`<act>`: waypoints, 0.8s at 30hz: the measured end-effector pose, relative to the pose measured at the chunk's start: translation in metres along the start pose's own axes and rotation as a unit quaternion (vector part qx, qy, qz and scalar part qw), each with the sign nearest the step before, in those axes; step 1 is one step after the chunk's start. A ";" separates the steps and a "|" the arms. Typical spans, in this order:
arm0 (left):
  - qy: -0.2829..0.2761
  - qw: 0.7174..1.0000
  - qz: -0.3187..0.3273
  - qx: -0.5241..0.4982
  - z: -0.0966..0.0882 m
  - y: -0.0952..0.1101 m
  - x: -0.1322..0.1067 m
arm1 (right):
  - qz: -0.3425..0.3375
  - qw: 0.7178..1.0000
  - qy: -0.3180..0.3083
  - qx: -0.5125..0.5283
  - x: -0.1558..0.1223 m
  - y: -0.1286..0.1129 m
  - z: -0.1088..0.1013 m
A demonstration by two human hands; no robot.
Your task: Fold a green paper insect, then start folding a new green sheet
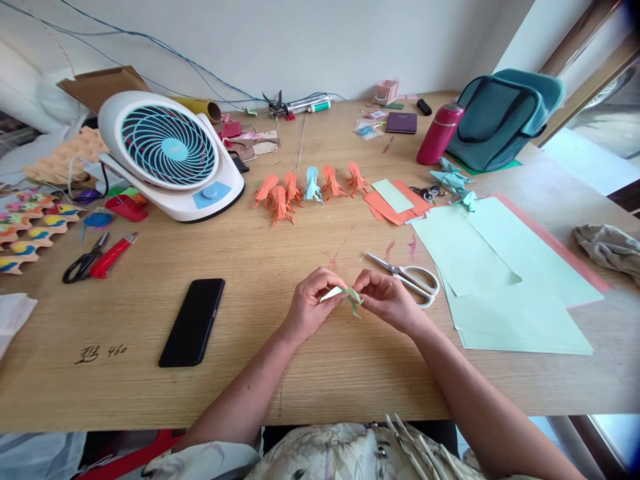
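Note:
A small light-green folded paper figure [352, 295] with thin leg-like strips is held just above the table. My left hand [316, 299] pinches its broad pale end between thumb and fingers. On the other side, my right hand [387, 300] is closed on the thin strips with its fingertips. Just behind my right hand lie white-handled scissors [413, 275]. Farther back stand several orange folded paper figures [281, 203] of a similar shape, with a light-blue one [313, 185] among them.
Pale green sheets [520, 320] and orange paper pieces [400, 212] lie to the right. A black phone [193, 323], a red cutter [113, 257], black scissors [84, 260] and a white fan [170, 153] are on the left. A pink bottle [440, 133] stands beside a teal bag [500, 123].

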State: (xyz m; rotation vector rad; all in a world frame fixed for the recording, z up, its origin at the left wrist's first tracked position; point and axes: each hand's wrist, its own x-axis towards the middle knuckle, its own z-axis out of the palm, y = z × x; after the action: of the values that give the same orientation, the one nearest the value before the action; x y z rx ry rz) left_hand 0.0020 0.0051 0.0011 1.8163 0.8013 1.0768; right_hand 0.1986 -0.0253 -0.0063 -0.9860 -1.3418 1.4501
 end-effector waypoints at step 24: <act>-0.068 0.995 0.063 -0.021 0.002 0.008 -0.006 | 0.105 0.977 -0.136 0.122 0.002 0.001 -0.007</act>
State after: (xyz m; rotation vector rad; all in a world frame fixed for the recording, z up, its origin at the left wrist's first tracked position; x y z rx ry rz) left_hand 0.0019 -0.0040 0.0055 1.9015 0.5862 1.0292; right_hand 0.2050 -0.0218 -0.0076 -0.8062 -1.2377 1.9169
